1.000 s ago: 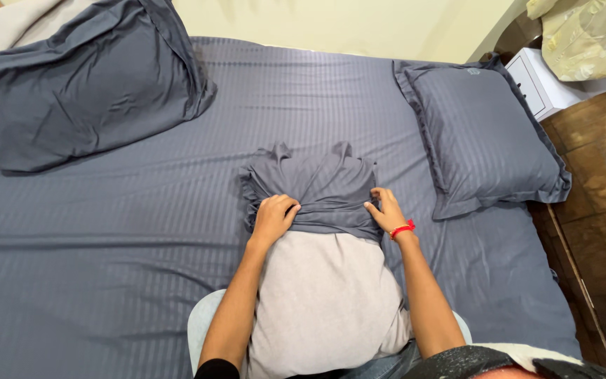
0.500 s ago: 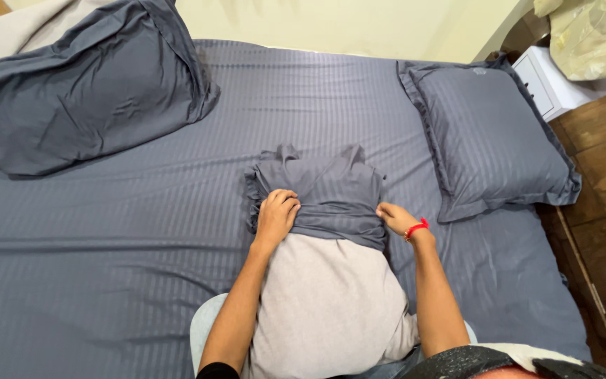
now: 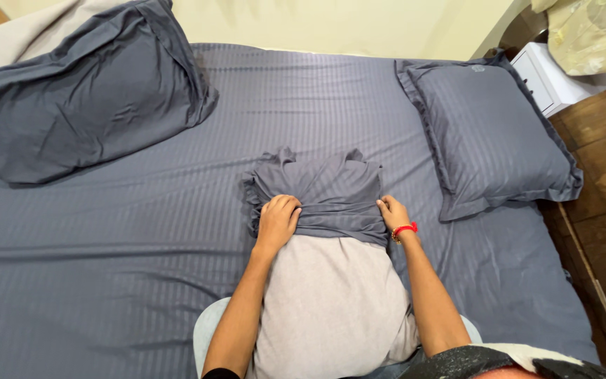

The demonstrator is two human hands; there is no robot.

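Observation:
A beige pillow point(image 3: 331, 302) lies lengthwise on the bed in front of me, its far end inside a dark grey striped pillowcase point(image 3: 324, 186) that is bunched up over it. My left hand point(image 3: 276, 219) grips the pillowcase's open edge on the left side, fingers curled into the fabric. My right hand point(image 3: 393, 214), with a red band at the wrist, holds the same edge on the right side. Two corners of the case stick up at its far end.
The bed point(image 3: 106, 238) has a grey striped sheet. A cased pillow point(image 3: 489, 133) lies at the right, a larger rumpled one point(image 3: 85, 105) at the far left. A white bedside cabinet point(image 3: 538, 77) and wooden floor point(image 3: 604, 175) are at the right.
Both hands stay on the pillowcase edge. The right hand dipped to the side of the pillow and has come back up onto the edge. The case sits slightly further down the pillow.

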